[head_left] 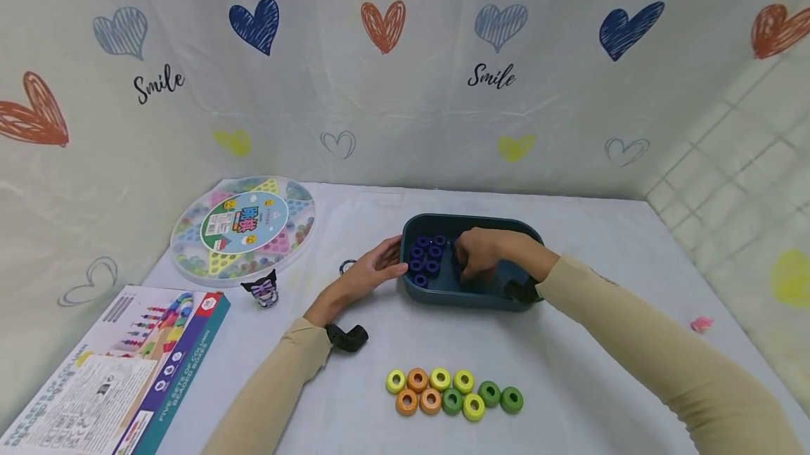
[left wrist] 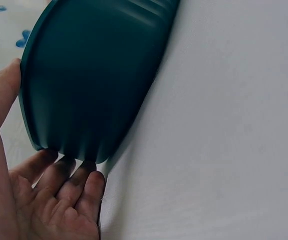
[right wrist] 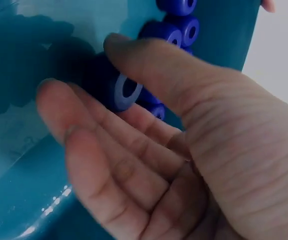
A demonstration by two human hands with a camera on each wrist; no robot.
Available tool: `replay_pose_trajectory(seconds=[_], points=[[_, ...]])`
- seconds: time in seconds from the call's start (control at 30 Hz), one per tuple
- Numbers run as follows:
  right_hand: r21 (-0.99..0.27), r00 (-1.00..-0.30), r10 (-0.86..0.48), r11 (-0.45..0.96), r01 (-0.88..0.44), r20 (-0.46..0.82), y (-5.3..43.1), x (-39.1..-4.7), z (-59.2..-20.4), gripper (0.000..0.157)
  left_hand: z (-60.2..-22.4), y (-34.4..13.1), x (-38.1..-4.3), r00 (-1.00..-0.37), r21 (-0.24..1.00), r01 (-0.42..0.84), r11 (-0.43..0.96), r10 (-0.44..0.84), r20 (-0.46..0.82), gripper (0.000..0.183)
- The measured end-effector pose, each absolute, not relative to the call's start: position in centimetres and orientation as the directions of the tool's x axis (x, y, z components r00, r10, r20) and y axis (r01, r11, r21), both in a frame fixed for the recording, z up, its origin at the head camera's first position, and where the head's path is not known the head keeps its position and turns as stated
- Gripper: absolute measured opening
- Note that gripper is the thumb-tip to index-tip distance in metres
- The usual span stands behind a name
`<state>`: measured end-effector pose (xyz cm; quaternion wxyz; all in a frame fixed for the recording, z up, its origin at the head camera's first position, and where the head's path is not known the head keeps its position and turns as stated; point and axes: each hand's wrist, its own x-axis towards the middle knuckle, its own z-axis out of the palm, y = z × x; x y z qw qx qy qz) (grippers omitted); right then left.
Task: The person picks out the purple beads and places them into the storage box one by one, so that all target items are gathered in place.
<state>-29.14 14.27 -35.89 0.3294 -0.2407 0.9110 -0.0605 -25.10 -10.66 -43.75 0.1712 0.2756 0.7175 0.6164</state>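
A dark teal plastic bin [head_left: 465,298] stands on the white table. My left hand [head_left: 368,273] is at its left end; in the left wrist view the thumb touches the rim and the extended fingertips rest against the end wall. My right hand [head_left: 484,252] reaches down into the bin. In the right wrist view its thumb and fingers pinch a blue-purple ring bead [right wrist: 117,93]. Several more blue-purple beads [head_left: 432,268] stand in rows at the bin's left side, just beyond the pinched one.
Yellow, orange and green ring beads [head_left: 452,401] lie grouped in front of the bin. At left are a round Chinese checkers set [head_left: 297,247], a small dark figure [head_left: 264,292] and a beads-toy box [head_left: 171,370]. A small pink object [head_left: 701,324] lies at right.
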Motion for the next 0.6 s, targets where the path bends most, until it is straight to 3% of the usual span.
replay_pose_trajectory(seconds=[0.37, 0.53, 0.6], points=[[-0.344, -0.684, -0.496, 0.867, -0.36, -0.535, 14.8, -28.9, -35.9, 0.017, -43.7, -10.9, -25.0, -0.781, 0.978, 0.19, 0.083, 0.617, 0.1, 0.066], [-0.416, -0.772, -0.585, 0.784, -0.46, -0.249, 16.7, -27.9, -35.4, 0.016, -43.6, -10.9, -24.9, -0.797, 0.977, 0.187, 0.103, 0.597, 0.09, 0.066], [-0.414, -0.817, -0.571, 0.765, -0.493, -0.083, 17.7, -26.8, -35.0, 0.018, -43.6, -10.8, -25.0, -0.83, 0.945, 0.257, 0.204, 0.546, 0.108, 0.066]])
